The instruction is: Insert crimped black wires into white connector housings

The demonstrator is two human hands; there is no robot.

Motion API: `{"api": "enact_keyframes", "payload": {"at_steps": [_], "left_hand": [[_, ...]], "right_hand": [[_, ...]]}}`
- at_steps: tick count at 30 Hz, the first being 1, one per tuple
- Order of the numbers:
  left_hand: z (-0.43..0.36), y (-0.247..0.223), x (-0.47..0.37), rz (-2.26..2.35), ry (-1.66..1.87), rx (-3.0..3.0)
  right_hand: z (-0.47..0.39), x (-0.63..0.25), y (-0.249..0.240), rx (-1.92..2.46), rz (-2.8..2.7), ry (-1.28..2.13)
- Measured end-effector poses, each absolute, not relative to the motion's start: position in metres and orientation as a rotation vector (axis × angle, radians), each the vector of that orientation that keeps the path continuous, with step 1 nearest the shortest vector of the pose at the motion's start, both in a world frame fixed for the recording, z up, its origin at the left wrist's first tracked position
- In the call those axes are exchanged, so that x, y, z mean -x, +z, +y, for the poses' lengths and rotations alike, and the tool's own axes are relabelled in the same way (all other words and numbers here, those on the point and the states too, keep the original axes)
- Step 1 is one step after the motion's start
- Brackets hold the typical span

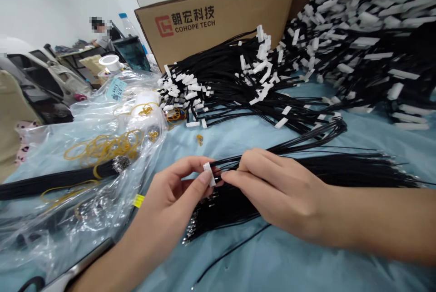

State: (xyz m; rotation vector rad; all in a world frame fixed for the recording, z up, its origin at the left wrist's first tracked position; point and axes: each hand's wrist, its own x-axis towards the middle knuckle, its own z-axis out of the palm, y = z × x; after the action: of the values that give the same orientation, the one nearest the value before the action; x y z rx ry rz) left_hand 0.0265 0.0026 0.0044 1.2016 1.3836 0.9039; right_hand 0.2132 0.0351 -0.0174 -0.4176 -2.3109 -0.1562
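Between thumb and fingers, my left hand [180, 192] pinches a small white connector [209, 174]. Just to its right, my right hand [275, 183] is closed with its fingertips on a thin black cable by the connector; how much of the cable it grips is partly hidden. Under both hands lies a bundle of black cables [225, 205] with shiny metal terminals at its ends. More black wires [303, 140] run from near my hands to a bend at the right. A single loose wire [235, 249] lies on the blue cloth in front.
Behind are finished-looking cables with white connectors [190, 87], a cardboard box [225, 24] and a tall cable heap [368, 42]. At left, clear plastic bags [98, 205] hold yellow rubber bands [109, 146]. Scissors [78, 267] lie by my left forearm. A person [102, 35] sits far back.
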Motion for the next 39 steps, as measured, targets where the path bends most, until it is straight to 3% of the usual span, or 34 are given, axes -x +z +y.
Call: {"api": "enact_keyframes", "payload": {"at_steps": [5,39], "left_hand": [[0.001,0.005,-0.028,1.331,0.925,-1.221],[0.012,0.002,-0.023,1.501,1.042,-1.233]], "right_hand": [[0.033,-0.214,-0.011,0.389,-2.387,-0.08],[0.03,-0.213,-0.02,0.666,-2.425,-0.371]]}}
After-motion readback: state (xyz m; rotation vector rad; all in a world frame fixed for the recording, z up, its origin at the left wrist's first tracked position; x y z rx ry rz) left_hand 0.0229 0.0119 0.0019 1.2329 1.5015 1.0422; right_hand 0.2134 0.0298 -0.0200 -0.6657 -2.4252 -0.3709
